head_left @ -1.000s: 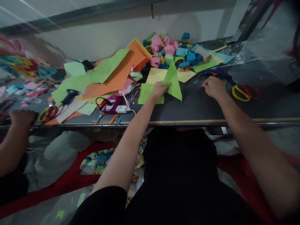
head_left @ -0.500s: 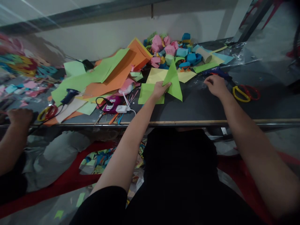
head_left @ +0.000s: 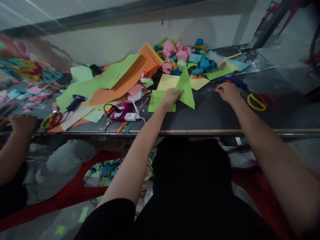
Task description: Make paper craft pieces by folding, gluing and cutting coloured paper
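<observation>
My left hand point(head_left: 171, 96) pinches a folded green paper point(head_left: 186, 89) that stands up in a pointed triangle. Below that hand lies a flat green sheet point(head_left: 156, 101), partly covered by it. To the right, my right hand point(head_left: 228, 91) is over the dark tabletop with its fingers drawn together; whether anything small is between the fingertips cannot be made out. Just behind it lies a dark blue glue gun point(head_left: 235, 81), partly hidden. Scissors with yellow and red handles point(head_left: 262, 101) rest to the right of that hand. Pale yellow paper point(head_left: 168, 82) lies behind the folded piece.
Folded paper pieces point(head_left: 182, 56) are heaped by the wall. Large green and orange sheets point(head_left: 125, 85), a purple power socket point(head_left: 121, 111) and another glue gun point(head_left: 75, 102) lie left. Another person's hand point(head_left: 22, 124) is at the far left table edge point(head_left: 200, 131).
My right hand has shifted slightly left, with its fingers closer together. My left hand still holds the folded green paper in nearly the same place. The view has moved slightly.
</observation>
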{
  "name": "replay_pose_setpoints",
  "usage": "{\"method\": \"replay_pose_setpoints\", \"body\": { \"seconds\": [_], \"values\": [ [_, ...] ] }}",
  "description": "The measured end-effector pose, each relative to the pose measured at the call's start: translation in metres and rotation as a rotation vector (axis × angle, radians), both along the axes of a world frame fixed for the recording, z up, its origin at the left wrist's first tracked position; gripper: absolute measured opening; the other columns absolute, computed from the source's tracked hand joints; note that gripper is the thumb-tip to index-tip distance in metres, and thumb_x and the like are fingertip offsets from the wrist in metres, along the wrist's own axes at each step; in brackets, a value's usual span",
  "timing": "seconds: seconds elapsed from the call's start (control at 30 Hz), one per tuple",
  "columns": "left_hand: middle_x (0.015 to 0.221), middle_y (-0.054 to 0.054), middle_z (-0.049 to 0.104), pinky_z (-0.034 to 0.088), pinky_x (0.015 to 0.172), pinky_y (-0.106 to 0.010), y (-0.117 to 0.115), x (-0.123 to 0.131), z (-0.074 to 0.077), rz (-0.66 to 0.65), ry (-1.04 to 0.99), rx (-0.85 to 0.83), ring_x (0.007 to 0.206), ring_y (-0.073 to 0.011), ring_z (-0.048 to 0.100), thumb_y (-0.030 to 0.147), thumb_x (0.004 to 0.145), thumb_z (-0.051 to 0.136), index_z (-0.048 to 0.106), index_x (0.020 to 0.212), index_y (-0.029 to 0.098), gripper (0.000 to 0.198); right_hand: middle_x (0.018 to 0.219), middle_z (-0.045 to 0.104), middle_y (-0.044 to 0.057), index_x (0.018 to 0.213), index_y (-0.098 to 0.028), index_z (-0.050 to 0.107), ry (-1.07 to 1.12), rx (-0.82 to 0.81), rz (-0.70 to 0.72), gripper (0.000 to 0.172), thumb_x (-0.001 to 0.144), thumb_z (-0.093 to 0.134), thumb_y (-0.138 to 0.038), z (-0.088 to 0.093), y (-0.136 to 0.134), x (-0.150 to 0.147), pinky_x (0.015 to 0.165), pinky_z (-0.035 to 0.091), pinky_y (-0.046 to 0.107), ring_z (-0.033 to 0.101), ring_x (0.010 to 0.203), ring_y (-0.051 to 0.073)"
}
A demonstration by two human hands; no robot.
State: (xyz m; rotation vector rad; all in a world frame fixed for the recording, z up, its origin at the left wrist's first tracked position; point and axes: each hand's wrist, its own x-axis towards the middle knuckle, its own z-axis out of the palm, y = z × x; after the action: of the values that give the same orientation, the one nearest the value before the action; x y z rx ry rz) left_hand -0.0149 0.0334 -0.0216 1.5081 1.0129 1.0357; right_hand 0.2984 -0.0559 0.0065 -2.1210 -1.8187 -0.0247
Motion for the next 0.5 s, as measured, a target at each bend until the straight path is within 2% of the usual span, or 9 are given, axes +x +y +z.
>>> {"method": "replay_pose_setpoints", "body": {
  "seconds": [0.2,0.37,0.5],
  "values": [
    [0.064,-0.003,0.062,0.038,0.049,-0.024,-0.007,0.0,0.01,0.007,0.037,-0.039,0.055,-0.0096,0.052,0.034,0.087,0.082,0.064,0.072,0.015,0.03,0.127,0.072,0.011,0.107,-0.027,0.077,-0.009,-0.042,-0.03,0.027,0.102,0.054,-0.04,0.0,0.002,0.001,0.088,0.052,0.042,0.066,0.112,0.032],
    [0.062,-0.001,0.059,0.041,0.053,-0.025,-0.005,-0.001,0.007,0.002,0.034,-0.016,0.055,-0.0104,0.052,0.039,0.083,0.085,0.062,0.071,0.017,0.034,0.127,0.072,0.009,0.114,-0.03,0.077,0.016,0.063,0.099,0.029,0.102,0.052,-0.04,0.008,-0.014,0.007,0.09,0.052,0.044,0.065,0.116,0.033],
    [0.069,-0.003,0.065,0.046,0.059,-0.026,-0.002,-0.001,0.003,-0.008,0.015,-0.017,0.062,-0.0129,0.059,0.04,0.081,0.086,0.065,0.074,0.017,0.032,0.122,0.074,0.009,0.112,-0.031,0.078,0.028,0.013,0.152,0.033,0.102,0.053,-0.051,0.01,-0.014,0.01,0.089,0.052,0.045,0.065,0.116,0.034]
  ]
}}
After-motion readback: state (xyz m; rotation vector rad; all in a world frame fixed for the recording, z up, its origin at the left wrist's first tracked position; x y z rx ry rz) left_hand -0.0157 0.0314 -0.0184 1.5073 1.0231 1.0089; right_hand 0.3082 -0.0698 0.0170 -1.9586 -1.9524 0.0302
